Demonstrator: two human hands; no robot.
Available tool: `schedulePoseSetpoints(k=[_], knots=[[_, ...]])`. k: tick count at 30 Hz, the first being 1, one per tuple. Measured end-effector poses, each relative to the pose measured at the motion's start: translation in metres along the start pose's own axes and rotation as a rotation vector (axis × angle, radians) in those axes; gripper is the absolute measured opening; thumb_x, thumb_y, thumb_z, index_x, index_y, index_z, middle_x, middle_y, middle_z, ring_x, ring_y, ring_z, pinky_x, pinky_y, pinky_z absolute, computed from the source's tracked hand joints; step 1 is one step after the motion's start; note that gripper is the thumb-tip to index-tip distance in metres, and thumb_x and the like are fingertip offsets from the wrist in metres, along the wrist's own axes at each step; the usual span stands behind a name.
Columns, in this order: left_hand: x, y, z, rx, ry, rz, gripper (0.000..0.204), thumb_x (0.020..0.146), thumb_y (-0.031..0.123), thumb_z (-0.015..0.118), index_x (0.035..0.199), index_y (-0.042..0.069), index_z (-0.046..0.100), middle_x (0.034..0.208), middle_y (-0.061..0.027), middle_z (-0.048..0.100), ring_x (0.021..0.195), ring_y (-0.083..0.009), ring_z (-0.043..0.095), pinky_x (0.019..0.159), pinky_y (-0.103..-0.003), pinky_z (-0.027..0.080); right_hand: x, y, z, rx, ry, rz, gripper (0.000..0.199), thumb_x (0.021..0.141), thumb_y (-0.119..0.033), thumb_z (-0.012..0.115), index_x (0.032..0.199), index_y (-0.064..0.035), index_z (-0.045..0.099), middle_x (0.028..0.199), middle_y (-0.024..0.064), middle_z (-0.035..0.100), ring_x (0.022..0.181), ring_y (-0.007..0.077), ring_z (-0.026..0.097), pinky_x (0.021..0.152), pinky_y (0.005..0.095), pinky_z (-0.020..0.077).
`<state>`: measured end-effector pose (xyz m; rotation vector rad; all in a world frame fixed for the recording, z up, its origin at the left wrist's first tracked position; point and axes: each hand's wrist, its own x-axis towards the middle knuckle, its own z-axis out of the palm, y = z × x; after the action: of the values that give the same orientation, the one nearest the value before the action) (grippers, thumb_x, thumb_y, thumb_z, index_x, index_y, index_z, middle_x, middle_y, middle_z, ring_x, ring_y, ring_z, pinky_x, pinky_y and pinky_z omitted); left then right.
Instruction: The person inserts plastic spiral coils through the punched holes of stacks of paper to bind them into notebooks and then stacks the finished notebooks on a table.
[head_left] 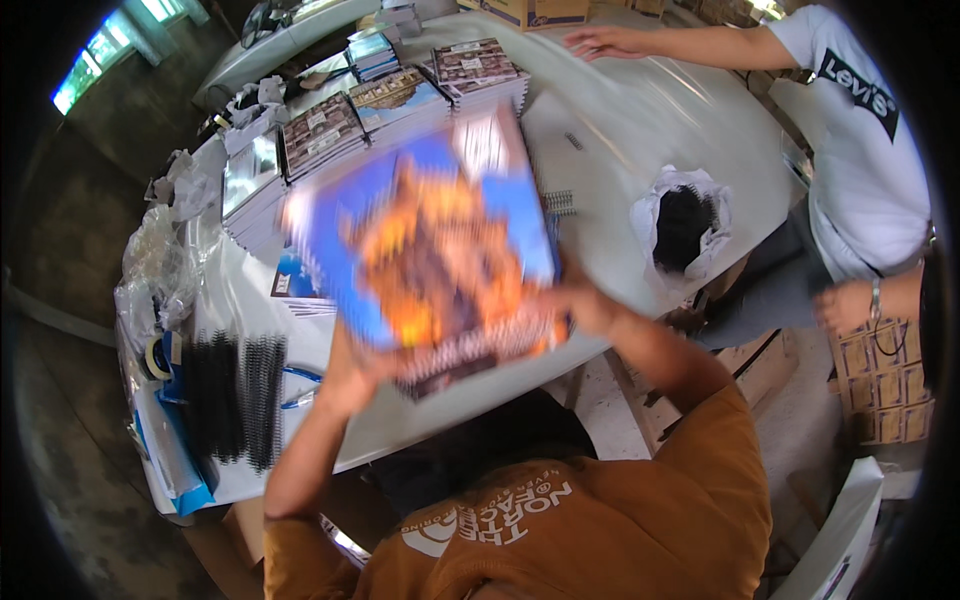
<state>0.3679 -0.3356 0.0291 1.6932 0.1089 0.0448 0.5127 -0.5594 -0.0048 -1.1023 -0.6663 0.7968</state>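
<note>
Both my hands hold up a thick printed book (430, 250) with a blue and orange cover, tilted above the table and blurred by motion. My left hand (355, 375) grips its lower left corner. At its lower right edge my right hand (583, 302) is closed round it. Whether its pages are bound cannot be made out. Partly hidden behind it lies a small pile of blue-covered printed pieces (298, 280). Black binding coils (240, 400) lie in rows left of my left hand, with blue-handled pliers (302, 390) beside them.
Book stacks (325, 130) stand along the far side of the white table (640, 120). A white-wrapped bundle of black coils (683, 225) lies at right. Crumpled plastic (160, 270) and a tape roll (158, 355) line the left edge. A person (865, 160) reaches over the table's far right.
</note>
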Motion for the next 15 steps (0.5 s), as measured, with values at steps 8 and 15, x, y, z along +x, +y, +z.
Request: schedulePoseSetpoints(k=[8, 15], knots=[[0.212, 0.027, 0.05, -0.473, -0.105, -0.241, 0.041, 0.077, 0.034, 0.06, 0.105, 0.005, 0.057, 0.094, -0.01, 0.065, 0.073, -0.0169, 0.065, 0.068, -0.029, 0.053, 0.105, -0.092, -0.16, 0.198, 0.115, 0.217, 0.043, 0.076, -0.02, 0.061, 0.111, 0.0031, 0.051, 0.1, 0.0179, 0.061, 0.086, 0.0263, 0.062, 0.079, 0.0375, 0.0514], [0.263, 0.007, 0.065, -0.45, -0.099, -0.306, 0.044, 0.077, 0.04, 0.06, 0.11, 0.011, 0.056, 0.095, -0.006, 0.066, 0.08, -0.0138, 0.065, 0.071, -0.029, 0.052, 0.143, -0.074, -0.22, 0.207, 0.155, 0.288, 0.045, 0.076, -0.02, 0.062, 0.113, 0.0022, 0.05, 0.1, 0.016, 0.061, 0.087, 0.0265, 0.062, 0.079, 0.0372, 0.0519]])
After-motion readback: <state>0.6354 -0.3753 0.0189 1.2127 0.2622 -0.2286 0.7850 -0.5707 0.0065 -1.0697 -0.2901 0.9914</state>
